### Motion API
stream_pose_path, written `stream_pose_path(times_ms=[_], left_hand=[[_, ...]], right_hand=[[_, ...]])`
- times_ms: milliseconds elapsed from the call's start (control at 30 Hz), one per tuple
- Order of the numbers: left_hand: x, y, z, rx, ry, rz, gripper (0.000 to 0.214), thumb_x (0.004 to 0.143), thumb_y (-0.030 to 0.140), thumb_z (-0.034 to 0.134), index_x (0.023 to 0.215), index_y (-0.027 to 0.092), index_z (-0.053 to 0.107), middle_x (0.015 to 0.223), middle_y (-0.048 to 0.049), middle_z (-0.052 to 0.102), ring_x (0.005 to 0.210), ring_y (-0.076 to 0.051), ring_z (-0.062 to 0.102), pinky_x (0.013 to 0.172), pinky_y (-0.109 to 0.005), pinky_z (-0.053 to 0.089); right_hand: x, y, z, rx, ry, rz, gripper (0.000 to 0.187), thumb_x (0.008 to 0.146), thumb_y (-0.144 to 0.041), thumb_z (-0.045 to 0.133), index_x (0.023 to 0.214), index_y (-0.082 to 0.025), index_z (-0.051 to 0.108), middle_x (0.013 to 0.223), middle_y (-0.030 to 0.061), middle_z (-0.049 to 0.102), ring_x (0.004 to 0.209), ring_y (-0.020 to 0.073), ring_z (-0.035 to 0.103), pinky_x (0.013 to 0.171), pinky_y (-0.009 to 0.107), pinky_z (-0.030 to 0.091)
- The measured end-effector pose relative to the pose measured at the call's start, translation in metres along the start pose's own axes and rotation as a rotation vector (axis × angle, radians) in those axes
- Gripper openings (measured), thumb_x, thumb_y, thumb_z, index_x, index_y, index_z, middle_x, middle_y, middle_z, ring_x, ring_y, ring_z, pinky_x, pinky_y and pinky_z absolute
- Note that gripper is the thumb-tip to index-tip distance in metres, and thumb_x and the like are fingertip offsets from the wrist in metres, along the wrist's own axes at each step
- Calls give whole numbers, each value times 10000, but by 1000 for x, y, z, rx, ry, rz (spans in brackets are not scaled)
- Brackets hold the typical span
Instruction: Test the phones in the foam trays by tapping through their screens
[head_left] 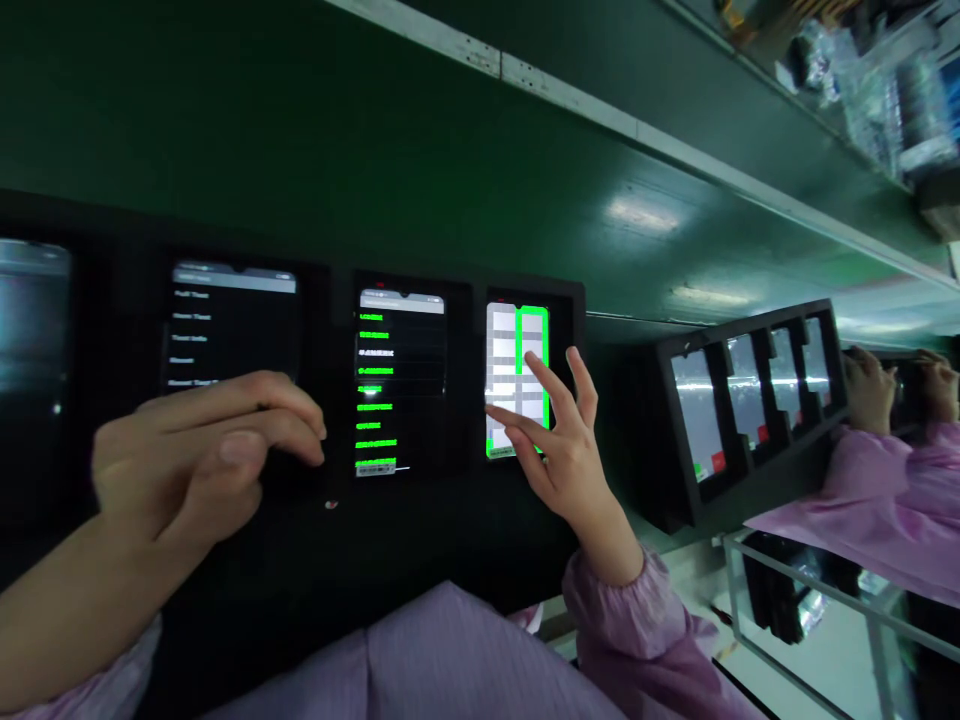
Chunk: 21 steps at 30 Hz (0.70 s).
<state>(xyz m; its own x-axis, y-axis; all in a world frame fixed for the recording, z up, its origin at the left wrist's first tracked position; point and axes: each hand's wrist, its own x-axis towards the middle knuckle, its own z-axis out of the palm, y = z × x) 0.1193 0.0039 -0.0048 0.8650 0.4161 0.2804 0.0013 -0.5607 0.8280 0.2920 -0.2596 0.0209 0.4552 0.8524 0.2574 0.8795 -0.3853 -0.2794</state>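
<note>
At the right end of a black holder, my right hand (564, 440) has its fingers spread over a lit phone (502, 345). A fingertip is at that screen, which shows a white and grey grid with green along parts of it. My left hand (217, 460) is in front of a phone with a dark menu (225, 320), its fingers loosely bent, thumb apart, with nothing visible in them. It covers the lower part of that phone; whether it touches the screen I cannot tell. Between my hands stands a phone with a list of mostly green lines (397, 375).
A dark phone (34, 330) sits at the far left of the black holder (465, 390). To the right stands another black holder (739, 460) with several lit phones. Beyond it are a co-worker's hands (870, 390) and purple sleeves. A metal-framed rack (802, 570) is at lower right.
</note>
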Motion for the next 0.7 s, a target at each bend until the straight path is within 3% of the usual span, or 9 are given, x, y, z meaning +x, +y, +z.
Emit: stream_pose_path(times_ms=[100,267,400,567,700], left_hand=[[8,5,0,-98,-1,89,328,913,192,474,646,250,655,776,35,689,686,-93,639,549,-237,469],[14,7,5,-105,33,114,411,992,223,403,677,239,666,752,30,691,630,-94,657,511,-234,474],[15,11,7,-149,81,215,382,987,212,419,688,246,654,711,38,673,564,-102,618,419,-266,360],[14,25,3,-41,57,-11,372,989,184,419,700,248,645,764,42,679,686,-109,652,587,-264,499],[16,14,2,-118,34,177,367,1002,194,406,723,257,635,715,56,658,622,-96,632,505,-241,460]], right_hand=[[14,8,4,21,14,-16,291,1042,-203,568,1208,-278,794,1660,67,449,1645,393,172,1268,696,357],[38,25,15,14,31,-40,331,1083,-239,496,1225,-299,789,1623,57,486,1656,359,141,1288,695,328],[56,39,22,43,54,-6,344,1099,-284,470,1164,-285,807,1613,65,491,1645,376,164,1292,715,295],[75,54,29,37,84,-1,354,1108,-348,463,1168,-295,808,1606,51,498,1636,375,194,1301,691,290],[83,58,33,-8,109,4,349,1106,-335,459,1204,-297,793,1612,42,485,1642,375,172,1310,685,277]])
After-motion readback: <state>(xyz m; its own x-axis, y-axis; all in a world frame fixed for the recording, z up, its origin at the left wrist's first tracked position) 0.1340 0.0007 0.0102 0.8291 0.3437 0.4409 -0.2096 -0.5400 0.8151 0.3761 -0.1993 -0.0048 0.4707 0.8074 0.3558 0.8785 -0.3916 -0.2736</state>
